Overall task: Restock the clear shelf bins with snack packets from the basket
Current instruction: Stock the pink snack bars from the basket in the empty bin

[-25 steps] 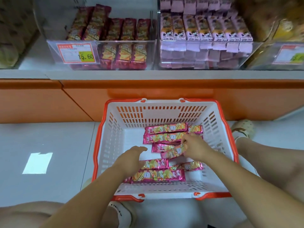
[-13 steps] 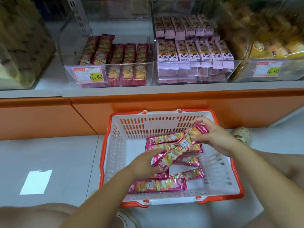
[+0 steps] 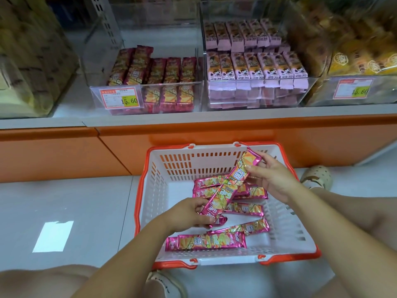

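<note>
Both hands on one stack of pink snack pkts (image 3: 231, 186) above basket (image 3: 214, 155): R hand (image 3: 272, 177) pinches top end, L hand (image 3: 189, 214) grips bottom end, stack diagonal btwn them.

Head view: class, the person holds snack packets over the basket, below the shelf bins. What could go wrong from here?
1. The held packets look glossy and are gripped only at their ends by the left hand and right hand; one might slip back into the basket.
2. The matching bin sits beside a bin of pale pink packets; stock could go in the wrong one.
</note>
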`<action>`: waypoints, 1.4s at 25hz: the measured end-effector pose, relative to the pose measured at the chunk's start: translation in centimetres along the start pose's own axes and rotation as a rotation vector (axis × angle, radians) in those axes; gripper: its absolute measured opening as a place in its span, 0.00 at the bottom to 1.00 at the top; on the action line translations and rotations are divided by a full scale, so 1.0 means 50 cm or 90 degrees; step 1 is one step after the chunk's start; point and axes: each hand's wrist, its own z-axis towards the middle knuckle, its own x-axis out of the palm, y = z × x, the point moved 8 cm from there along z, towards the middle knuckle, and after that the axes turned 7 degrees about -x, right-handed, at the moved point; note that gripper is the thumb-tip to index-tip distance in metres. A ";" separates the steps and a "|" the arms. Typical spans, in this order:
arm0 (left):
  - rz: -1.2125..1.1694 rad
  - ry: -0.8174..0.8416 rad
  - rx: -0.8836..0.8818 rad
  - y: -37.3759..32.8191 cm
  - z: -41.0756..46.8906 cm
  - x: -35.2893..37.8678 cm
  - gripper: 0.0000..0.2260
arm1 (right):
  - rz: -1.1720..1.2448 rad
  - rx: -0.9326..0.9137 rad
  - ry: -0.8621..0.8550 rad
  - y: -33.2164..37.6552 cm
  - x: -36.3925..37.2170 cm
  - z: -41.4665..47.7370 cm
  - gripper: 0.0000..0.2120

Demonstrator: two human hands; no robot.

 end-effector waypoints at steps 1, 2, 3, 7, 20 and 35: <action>-0.008 0.001 -0.006 0.005 0.004 -0.001 0.16 | -0.010 0.006 0.007 -0.005 0.004 0.000 0.20; -0.004 -0.007 -0.009 0.007 0.006 -0.004 0.17 | -0.018 0.010 0.004 -0.010 0.004 0.001 0.19; 0.001 -0.025 -0.013 0.006 0.007 -0.009 0.17 | -0.018 0.012 -0.017 -0.012 -0.002 0.004 0.16; -0.318 -0.100 -0.048 0.001 -0.003 -0.056 0.16 | -0.017 0.041 -0.086 -0.013 -0.043 0.010 0.03; -0.253 -0.343 0.093 -0.105 -0.068 -0.201 0.11 | -0.465 0.017 0.242 -0.046 0.088 -0.052 0.27; 0.135 -0.980 0.329 -0.327 -0.402 -0.566 0.22 | -0.182 -0.279 0.051 0.366 0.356 -0.031 0.20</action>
